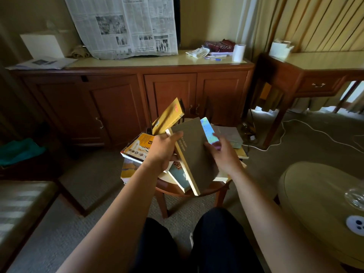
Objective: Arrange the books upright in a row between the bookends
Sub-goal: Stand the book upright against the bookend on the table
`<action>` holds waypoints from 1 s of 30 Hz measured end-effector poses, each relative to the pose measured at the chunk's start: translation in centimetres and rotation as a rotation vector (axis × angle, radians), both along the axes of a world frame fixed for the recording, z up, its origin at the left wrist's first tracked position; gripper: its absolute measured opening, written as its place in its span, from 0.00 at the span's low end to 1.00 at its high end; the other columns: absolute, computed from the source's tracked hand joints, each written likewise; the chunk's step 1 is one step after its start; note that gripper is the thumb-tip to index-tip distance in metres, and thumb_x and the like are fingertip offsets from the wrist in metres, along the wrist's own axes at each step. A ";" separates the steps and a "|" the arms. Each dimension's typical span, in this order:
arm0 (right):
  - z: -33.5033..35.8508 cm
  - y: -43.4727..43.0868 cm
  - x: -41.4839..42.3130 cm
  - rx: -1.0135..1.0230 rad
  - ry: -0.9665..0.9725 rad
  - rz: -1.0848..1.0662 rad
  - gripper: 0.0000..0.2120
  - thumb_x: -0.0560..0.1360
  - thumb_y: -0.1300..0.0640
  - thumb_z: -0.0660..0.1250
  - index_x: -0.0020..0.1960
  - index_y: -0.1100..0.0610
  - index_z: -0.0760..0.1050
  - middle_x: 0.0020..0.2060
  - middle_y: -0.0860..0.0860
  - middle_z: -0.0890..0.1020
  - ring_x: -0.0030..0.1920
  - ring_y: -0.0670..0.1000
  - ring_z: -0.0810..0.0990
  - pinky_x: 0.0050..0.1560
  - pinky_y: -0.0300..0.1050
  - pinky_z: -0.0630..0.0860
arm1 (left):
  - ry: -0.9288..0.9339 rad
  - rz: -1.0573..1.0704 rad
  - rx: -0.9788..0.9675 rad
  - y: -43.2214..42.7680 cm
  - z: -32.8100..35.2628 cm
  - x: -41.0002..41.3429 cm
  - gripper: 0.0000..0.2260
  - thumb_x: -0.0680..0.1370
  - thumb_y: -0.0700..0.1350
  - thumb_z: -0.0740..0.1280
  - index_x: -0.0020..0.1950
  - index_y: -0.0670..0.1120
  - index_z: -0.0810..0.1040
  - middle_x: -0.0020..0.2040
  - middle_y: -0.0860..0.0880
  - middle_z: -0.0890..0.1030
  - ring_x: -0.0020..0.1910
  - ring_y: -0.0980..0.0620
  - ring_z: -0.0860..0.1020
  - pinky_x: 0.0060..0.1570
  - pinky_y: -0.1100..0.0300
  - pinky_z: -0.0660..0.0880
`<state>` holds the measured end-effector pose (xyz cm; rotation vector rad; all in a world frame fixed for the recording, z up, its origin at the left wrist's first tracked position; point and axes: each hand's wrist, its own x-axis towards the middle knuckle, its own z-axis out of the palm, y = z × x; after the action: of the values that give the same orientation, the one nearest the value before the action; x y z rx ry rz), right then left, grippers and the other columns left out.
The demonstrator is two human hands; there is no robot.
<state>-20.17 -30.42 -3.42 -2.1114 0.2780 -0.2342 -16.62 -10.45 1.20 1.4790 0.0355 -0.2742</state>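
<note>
**Barely begun: most books lie in a heap**

Plainly little is in order. A grey-brown book (194,154) is held tilted over the small round surface (204,191), which carries the pile. Behind this book a yellow book (169,117) leans half upright, and an iridescent book (207,132) stands just behind its right edge. Left of it an orange book (140,145) lies flat, a teal book (177,172) lies under its near end, and a pale grey book (229,135) lies flat to its right. No tidy row shows, and I cannot make out the bookends for certain.

The left hand (165,149) reaches forward with its fingers and thumb curled round the grey-brown book's far left corner. The right hand (223,153) sits at that book's right edge, blurred, its fingers spread and fairly straight, curled round nothing I can see.
</note>
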 end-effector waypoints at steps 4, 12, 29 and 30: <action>3.1 2.5 0.3 -0.050 -0.084 0.143 0.30 0.74 0.52 0.71 0.73 0.45 0.67 0.66 0.47 0.74 0.66 0.47 0.73 0.63 0.47 0.74 | -0.039 0.104 0.035 -1.3 0.4 -0.2 0.08 0.81 0.44 0.71 0.45 0.41 0.83 0.40 0.37 0.86 0.39 0.40 0.85 0.44 0.40 0.85; 6.3 5.8 1.9 -0.049 -0.149 0.143 0.22 0.73 0.63 0.75 0.62 0.54 0.68 0.50 0.48 0.80 0.50 0.51 0.81 0.38 0.35 0.73 | -0.228 -0.101 0.132 -2.2 3.2 2.0 0.21 0.80 0.59 0.62 0.46 0.47 0.87 0.50 0.49 0.88 0.51 0.57 0.83 0.54 0.61 0.74; 2.2 4.5 13.2 0.064 -0.367 -0.495 0.19 0.81 0.50 0.69 0.62 0.65 0.78 0.54 0.61 0.85 0.55 0.63 0.83 0.46 0.42 0.70 | -0.739 -0.310 1.215 -4.7 -5.6 24.6 0.25 0.83 0.40 0.63 0.80 0.49 0.67 0.80 0.48 0.68 0.79 0.44 0.65 0.74 0.52 0.63; 2.0 4.5 13.5 0.062 -0.383 -0.497 0.19 0.81 0.50 0.69 0.63 0.65 0.78 0.54 0.60 0.85 0.55 0.62 0.83 0.47 0.41 0.71 | -0.774 -0.322 1.248 -4.8 -5.9 25.3 0.24 0.84 0.43 0.63 0.81 0.49 0.66 0.81 0.48 0.67 0.80 0.45 0.62 0.76 0.53 0.60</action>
<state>-6.68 -25.97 -1.41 -1.8596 0.5674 -0.8970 8.70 -15.22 -4.72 2.7468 -0.7875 0.1369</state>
